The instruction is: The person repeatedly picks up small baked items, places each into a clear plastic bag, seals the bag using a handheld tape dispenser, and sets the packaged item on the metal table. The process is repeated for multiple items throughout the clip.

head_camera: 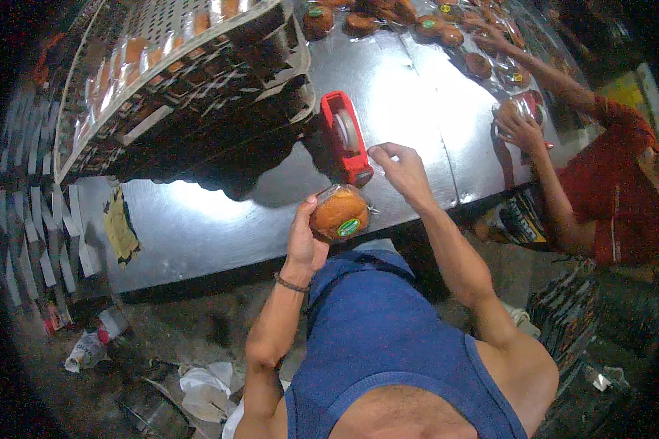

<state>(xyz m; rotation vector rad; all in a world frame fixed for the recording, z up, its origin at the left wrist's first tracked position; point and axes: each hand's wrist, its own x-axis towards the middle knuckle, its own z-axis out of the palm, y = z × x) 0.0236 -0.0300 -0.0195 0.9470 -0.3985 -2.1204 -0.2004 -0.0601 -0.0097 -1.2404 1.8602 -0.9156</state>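
Observation:
My left hand holds a round brown bun in clear plastic film, with a green label on its lower side. The bun is over the front edge of the metal table. Just beyond it stands a red tape dispenser with a roll of tape, its cutting end towards me. My right hand is right of the dispenser's cutting end, thumb and forefinger close together; whether a piece of tape is between them cannot be made out.
A plastic crate of wrapped buns stands at the left. More wrapped buns lie at the table's far side. At the right a co-worker in red handles a wrapped bun beside another red dispenser. A torn yellowish wrapper lies at the table's left.

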